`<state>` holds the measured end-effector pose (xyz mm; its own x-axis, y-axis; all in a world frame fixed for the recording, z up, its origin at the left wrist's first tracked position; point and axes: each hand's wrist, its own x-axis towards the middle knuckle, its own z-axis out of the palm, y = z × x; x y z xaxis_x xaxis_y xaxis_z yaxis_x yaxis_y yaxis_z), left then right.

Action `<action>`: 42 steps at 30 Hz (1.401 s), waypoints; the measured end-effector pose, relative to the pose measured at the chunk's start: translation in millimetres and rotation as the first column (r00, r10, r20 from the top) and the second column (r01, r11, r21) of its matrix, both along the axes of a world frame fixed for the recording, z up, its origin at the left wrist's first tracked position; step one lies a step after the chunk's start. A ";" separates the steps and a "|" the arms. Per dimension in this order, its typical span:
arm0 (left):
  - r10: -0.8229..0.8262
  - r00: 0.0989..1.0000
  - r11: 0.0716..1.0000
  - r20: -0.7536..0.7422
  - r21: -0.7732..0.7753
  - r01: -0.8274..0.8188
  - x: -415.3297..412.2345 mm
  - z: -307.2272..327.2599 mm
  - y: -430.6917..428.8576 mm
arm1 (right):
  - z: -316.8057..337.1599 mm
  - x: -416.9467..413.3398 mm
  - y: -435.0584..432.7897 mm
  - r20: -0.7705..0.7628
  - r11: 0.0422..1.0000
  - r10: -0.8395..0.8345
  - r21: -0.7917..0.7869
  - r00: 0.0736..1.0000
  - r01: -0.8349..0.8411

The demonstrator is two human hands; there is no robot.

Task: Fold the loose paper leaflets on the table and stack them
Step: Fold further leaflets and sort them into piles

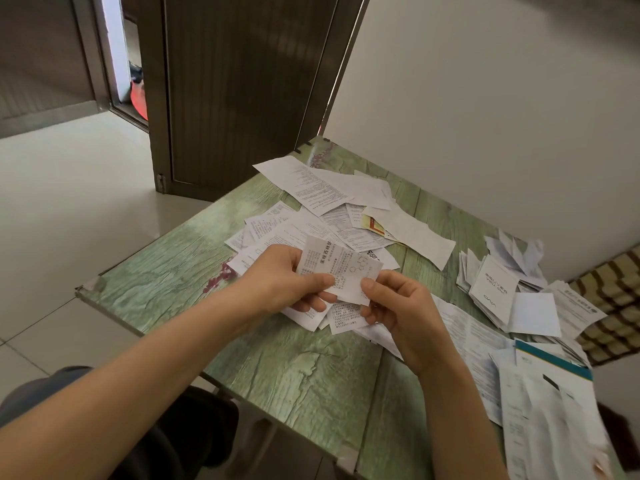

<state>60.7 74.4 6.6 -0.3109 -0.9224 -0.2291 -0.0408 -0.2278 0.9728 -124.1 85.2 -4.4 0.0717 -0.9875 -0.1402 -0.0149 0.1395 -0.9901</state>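
A small white printed leaflet is held up over the green wood-grain table. My left hand grips its left edge, thumb on top and fingers underneath. My right hand pinches its lower right corner. Under and behind the hands lies a spread of loose unfolded leaflets. A pile of folded leaflets sits at the right side of the table.
More flat sheets and a teal-edged booklet cover the table's near right corner. A dark door stands beyond the table's far edge, a white wall to the right. A woven chair seat shows at the far right.
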 end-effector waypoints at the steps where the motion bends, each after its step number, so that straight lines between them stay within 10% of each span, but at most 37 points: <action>1: -0.009 1.000 1.000 -0.004 0.002 0.009 -0.3 0.0 0.2 | 0.1 0.4 0.3 0.007 1.000 0.009 -0.001 1.000 -0.009; 34: -0.131 0.991 0.991 0.042 0.015 0.130 -4.8 -0.2 3.5 | -2.5 2.8 -1.0 0.067 0.979 -0.148 -0.134 0.987 0.156; 42: -0.039 0.993 0.998 0.110 -0.045 0.044 -1.9 4.4 0.0 | -1.5 9.7 4.2 -0.079 0.978 0.015 -0.207 0.997 -0.031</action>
<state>58.8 74.4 11.0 -0.3249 -0.9197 -0.2204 -0.1553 -0.1780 0.9717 -114.4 89.4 -5.9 0.0917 -0.9939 0.0618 -0.0930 -0.0704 -0.9932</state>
